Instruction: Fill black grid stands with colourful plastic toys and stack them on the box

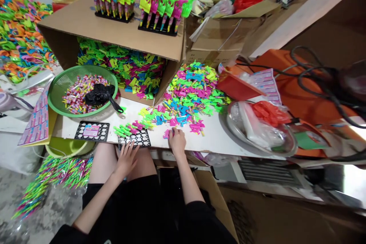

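Note:
My left hand (127,157) lies at the front edge of a black grid rack (141,139), fingers spread over its near left side. Along the rack's far side stands a row of green and pink plastic toys (134,126) with candy tubes. My right hand (177,142) is closed on a pink plastic toy (166,134) just right of the rack; the fingers partly hide it. Beyond that hand spreads a pile of mixed-colour plastic toys (194,91). A second black rack (104,131) with a pink label card (91,130) lies to the left.
A green colander (53,101) of small candy tubes, with a black plastic bag (100,94), sits at the left. Behind is a cardboard box (114,32) full of toys, two filled racks (114,14) on top. A metal bowl (291,143) with plastic bags stands at the right.

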Demonstrator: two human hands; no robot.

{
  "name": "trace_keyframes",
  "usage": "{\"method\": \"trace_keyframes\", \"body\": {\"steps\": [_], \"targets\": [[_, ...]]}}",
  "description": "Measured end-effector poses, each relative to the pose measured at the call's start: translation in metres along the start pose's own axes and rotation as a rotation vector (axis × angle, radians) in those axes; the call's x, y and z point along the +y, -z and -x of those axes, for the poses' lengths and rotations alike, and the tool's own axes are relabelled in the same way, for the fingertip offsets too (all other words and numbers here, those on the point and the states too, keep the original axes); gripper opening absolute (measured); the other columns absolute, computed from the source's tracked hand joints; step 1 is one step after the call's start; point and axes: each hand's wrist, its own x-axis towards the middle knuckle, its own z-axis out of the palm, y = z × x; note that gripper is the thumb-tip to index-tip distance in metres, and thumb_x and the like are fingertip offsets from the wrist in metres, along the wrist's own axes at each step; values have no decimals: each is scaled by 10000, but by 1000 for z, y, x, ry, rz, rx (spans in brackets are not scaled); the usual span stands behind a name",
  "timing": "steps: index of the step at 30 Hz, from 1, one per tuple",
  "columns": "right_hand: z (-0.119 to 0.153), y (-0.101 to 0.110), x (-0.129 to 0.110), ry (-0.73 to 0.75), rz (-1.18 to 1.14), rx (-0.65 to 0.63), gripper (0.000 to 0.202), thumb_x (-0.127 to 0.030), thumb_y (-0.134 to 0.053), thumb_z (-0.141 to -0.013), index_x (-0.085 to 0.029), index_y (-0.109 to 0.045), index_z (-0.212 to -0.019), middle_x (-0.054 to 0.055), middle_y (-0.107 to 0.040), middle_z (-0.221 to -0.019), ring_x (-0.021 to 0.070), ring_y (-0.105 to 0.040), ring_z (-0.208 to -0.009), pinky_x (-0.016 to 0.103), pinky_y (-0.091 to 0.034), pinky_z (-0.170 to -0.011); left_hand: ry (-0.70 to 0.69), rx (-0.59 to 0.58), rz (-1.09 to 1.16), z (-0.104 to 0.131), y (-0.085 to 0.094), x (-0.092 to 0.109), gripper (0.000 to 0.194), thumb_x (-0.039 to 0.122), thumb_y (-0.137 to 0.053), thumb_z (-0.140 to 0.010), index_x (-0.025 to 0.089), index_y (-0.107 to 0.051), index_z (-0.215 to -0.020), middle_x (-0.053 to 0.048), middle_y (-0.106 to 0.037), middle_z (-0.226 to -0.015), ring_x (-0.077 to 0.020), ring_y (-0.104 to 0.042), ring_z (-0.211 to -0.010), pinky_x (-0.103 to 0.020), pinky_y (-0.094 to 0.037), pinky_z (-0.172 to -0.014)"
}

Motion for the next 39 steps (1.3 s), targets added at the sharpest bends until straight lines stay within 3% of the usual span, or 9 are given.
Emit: {"method": "trace_keyframes", "body": {"steps": [6,11,14,17,23,27,31,35,39], "targets": [[1,12,5,71,-4,-127,346,-134,-406,-874,-175,-648,-1119,125,-537,-1087,201,-558,-906,271,-418,-638,36,-53,-30,-3,3,4,592,285,-473,-889,210,-315,-1454,-124,-262,-1537,-304,-221,-1423,-524,-207,-1148],[1,21,19,137,-146,-87,225,-240,-476,-845,-182,-636,-992,104,-562,-1079,181,-567,-824,271,-436,-616,25,-89,-27,-4,0,3,642,311,-512,-865,210,-297,-1462,-130,-248,-1541,-315,-214,-1423,-525,-210,-1142],[6,26,18,52,-325,-118,227,-347,-536,-809,-188,-583,-963,58,-629,-878,158,-556,-671,267,-427,-576,16,-95,-11,-4,-2,1,672,319,-527,-855,209,-277,-1469,-133,-235,-1545,-320,-198,-1428,-534,-198,-1143],[14,25,6,-5,-622,-144,339,-454,-592,-748,-188,-562,-957,29,-640,-766,146,-546,-595,272,-454,-554,3,-90,-2,-4,-3,-1,692,311,-539,-846,216,-261,-1472,-130,-230,-1548,-319,-190,-1430,-542,-187,-1143],[36,14,-44,21,-1053,-344,417,-531,-645,-699,-172,-646,-912,75,-666,-903,163,-622,-641,321,-542,-570,-23,-121,22,-14,2,-8,654,242,-547,-842,224,-305,-1450,-117,-228,-1551,-297,-172,-1437,-512,-195,-1148],[48,2,-75,146,-995,-157,293,-463,-662,-738,-172,-656,-776,74,-645,-908,174,-630,-749,309,-547,-660,-39,-145,28,-25,9,-13,643,229,-539,-847,226,-309,-1447,-122,-230,-1549,-293,-172,-1437,-508,-207,-1140],[49,-16,-96,67,-997,15,301,-462,-690,-722,-172,-636,-781,68,-653,-841,182,-632,-780,304,-541,-703,-61,-157,33,-30,10,-15,628,246,-532,-852,222,-318,-1443,-126,-244,-1544,-283,-184,-1436,-505,-211,-1137],[38,-34,-106,-65,-1103,-241,385,-525,-717,-654,-167,-659,-783,60,-699,-756,194,-658,-683,325,-572,-655,-51,-163,26,-30,7,-16,638,262,-550,-844,223,-325,-1440,-124,-242,-1545,-277,-184,-1437,-502,-190,-1146],[29,-45,-107,-95,-1220,-407,440,-538,-723,-620,-159,-690,-841,62,-737,-822,223,-703,-756,372,-592,-743,-43,-174,27,-29,6,-16,645,260,-553,-840,220,-323,-1441,-129,-232,-1548,-280,-181,-1437,-501,-179,-1147]]}}
